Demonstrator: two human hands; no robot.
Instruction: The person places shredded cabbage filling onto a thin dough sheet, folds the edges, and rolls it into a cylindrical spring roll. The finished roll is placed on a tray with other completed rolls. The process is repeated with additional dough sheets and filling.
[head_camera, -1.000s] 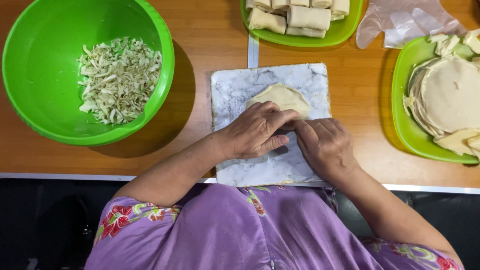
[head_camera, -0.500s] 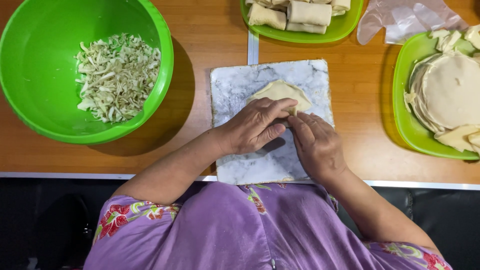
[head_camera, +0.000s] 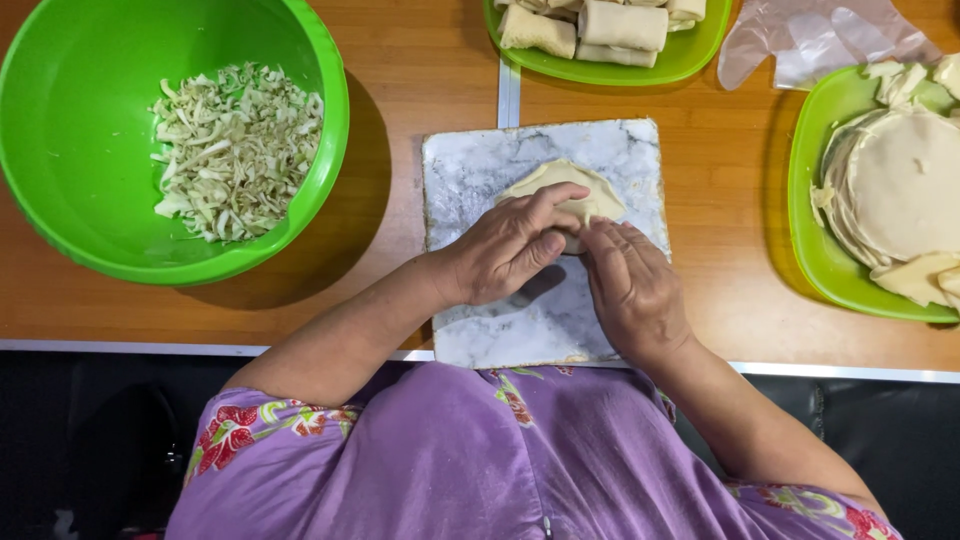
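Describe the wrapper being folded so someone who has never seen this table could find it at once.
Start at the white marble slab in the middle of the wooden table. On its upper half lies one pale dough wrapper, under the left hand and right hand. Unlike the flat stack on the green tray, it lies alone, partly folded.

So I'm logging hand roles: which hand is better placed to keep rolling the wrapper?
Probably the left hand: its fingers lie over the wrapper on the marble board; the right hand only touches its near edge.
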